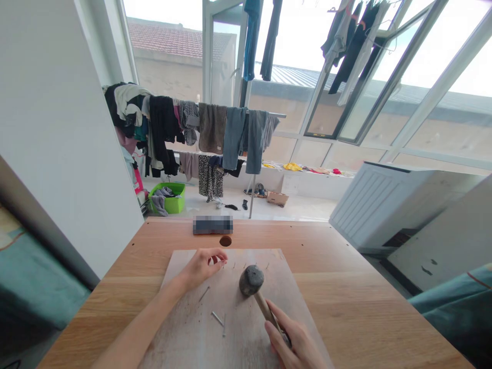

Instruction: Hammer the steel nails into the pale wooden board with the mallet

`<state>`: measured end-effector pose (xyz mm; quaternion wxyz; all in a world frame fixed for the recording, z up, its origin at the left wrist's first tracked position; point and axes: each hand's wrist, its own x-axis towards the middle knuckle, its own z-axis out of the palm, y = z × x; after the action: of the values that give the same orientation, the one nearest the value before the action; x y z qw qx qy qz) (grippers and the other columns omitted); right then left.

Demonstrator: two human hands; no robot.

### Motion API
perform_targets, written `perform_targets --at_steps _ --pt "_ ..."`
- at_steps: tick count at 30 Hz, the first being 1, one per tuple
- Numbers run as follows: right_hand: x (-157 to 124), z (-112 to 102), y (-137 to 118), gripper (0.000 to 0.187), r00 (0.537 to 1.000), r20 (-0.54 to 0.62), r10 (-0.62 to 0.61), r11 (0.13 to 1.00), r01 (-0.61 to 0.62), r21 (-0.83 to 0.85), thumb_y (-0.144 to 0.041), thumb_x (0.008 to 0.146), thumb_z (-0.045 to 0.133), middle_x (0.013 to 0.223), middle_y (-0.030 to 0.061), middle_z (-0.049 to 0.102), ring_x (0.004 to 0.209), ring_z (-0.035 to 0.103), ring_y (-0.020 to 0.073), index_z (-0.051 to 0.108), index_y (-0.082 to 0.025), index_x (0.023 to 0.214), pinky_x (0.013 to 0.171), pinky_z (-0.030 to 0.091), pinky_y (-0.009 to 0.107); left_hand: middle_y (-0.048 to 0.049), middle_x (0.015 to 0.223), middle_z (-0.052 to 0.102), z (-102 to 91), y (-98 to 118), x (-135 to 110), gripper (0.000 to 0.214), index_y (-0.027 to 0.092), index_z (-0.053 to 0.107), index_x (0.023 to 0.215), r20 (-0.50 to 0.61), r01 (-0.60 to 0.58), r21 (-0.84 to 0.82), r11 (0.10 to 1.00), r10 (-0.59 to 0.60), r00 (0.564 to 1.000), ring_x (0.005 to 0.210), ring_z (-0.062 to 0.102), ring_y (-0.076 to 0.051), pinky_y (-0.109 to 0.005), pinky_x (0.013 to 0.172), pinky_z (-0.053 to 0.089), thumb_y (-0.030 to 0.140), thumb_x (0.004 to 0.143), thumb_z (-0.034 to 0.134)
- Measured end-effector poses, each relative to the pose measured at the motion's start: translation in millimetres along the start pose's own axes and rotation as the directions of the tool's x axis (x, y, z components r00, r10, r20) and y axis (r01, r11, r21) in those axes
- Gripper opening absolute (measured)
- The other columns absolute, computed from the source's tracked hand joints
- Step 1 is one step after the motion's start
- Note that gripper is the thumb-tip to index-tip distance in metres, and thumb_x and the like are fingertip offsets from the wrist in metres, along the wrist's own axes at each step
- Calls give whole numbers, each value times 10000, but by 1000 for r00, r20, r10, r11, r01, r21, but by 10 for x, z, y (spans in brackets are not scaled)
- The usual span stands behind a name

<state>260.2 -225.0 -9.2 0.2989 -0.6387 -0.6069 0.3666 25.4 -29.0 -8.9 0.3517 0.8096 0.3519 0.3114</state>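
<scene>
A grey wooden board [184, 333] lies on the wooden table [346, 287]. My left hand [202, 266] rests on the board's far part, thumb and fingers pinched on a small nail [222, 264] held upright. My right hand [295, 343] grips the wooden handle of a mallet [251, 281], whose dark round head hovers just right of the left hand, low over the board. Loose nails [218, 319] lie on the board between my hands. A few more nails stand near the board's far edge.
A dark blurred block [212, 225] and a round hole [225, 240] sit at the table's far edge. Beyond it stands a drying rack hung with clothes [215, 128], a green basket [169, 197] on the floor, and white panels [384, 205] to the right.
</scene>
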Motion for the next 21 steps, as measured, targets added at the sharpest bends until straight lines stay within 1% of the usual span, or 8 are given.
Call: perform_targets --at_steps 3,5,7,10,13,16,18,21 --pt "7 42 39 634 998 -54 -25 1000 25 1 -549 957 402 595 -3 572 433 513 138 599 -109 1368 414 419 218 17 743 677 -23 10 -22 130 186 720 877 26 6 5 1000 -6 1000 639 535 -108 -208 595 396 241 848 606" --pt "16 84 52 644 995 -94 -28 999 30 17 -578 940 421 581 -6 573 415 495 129 622 -117 1342 399 416 213 24 730 662 -33 21 -34 123 189 722 889 24 23 19 1000 -24 999 628 528 -108 -213 600 404 247 828 632" --pt "37 117 18 657 995 -101 -19 998 25 60 -597 935 423 594 -8 575 384 472 113 615 -123 1347 358 391 202 19 740 674 -36 32 -40 111 189 719 873 14 22 25 999 -23 1000 640 542 -112 -219 610 412 250 820 643" --pt "107 125 -141 639 995 -94 22 991 -9 133 -583 948 412 653 -17 571 337 455 79 571 -151 1390 294 336 175 4 800 725 -35 44 -38 122 192 707 907 6 -4 5 1000 4 1000 680 584 -123 -228 628 424 232 828 623" --pt "228 95 -365 572 995 -91 30 988 -15 156 -517 962 420 674 -43 541 336 463 56 539 -183 1411 295 355 148 0 850 754 -38 47 -32 210 201 680 1019 10 10 -10 1000 -10 1000 690 611 -128 -235 632 435 230 821 618" --pt "356 79 -544 531 996 -88 9 986 5 164 -450 973 421 666 -63 516 341 468 48 506 -195 1431 297 376 137 -1 855 763 -41 48 -27 252 201 664 1056 13 22 -15 1000 -22 1000 690 623 -132 -238 630 439 228 811 616" --pt "417 91 -608 524 996 -86 8 985 8 174 -424 976 421 657 -70 507 339 467 48 489 -197 1444 287 373 133 2 844 763 -40 52 -27 249 202 665 1049 5 15 -25 1000 -14 1000 681 623 -129 -238 633 439 223 805 623" --pt "461 131 -639 509 996 -87 -6 982 22 188 -412 981 426 649 -77 498 330 451 43 489 -210 1443 278 362 128 9 824 761 -37 62 -28 253 203 669 1048 -8 -6 -51 999 6 1000 658 612 -119 -232 630 432 209 797 637"
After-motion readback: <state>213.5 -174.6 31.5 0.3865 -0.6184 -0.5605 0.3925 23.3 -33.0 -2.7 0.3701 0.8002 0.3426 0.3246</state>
